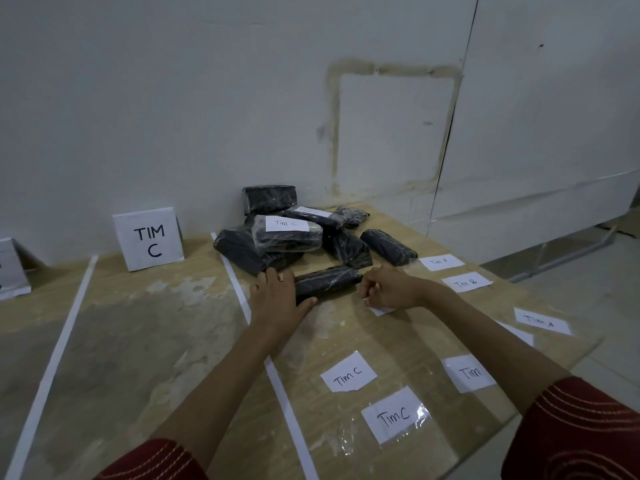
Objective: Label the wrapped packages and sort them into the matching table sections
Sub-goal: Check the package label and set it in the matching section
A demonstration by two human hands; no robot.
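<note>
A black wrapped package [327, 281] lies on the table in front of a pile of several black wrapped packages [294, 233]. My left hand [277, 292] grips its left end. My right hand [388, 287] is at its right end with fingers curled, pinching a small white label [381, 310] that peeks out under it. One package in the pile carries a "Tim C" label [286, 223]. Loose paper labels lie on the right part of the table: "Tim C" [348, 372], a taped "Tim C" [393, 415], "Tim A" [441, 262], "Tim B" [466, 282].
A standing card marked "TIM C" [149, 239] marks the middle section at the wall. White tape strips [239, 289] divide the wooden table [138, 341] into sections. Another card [10, 268] stands at far left. The table's right edge drops to a tiled floor.
</note>
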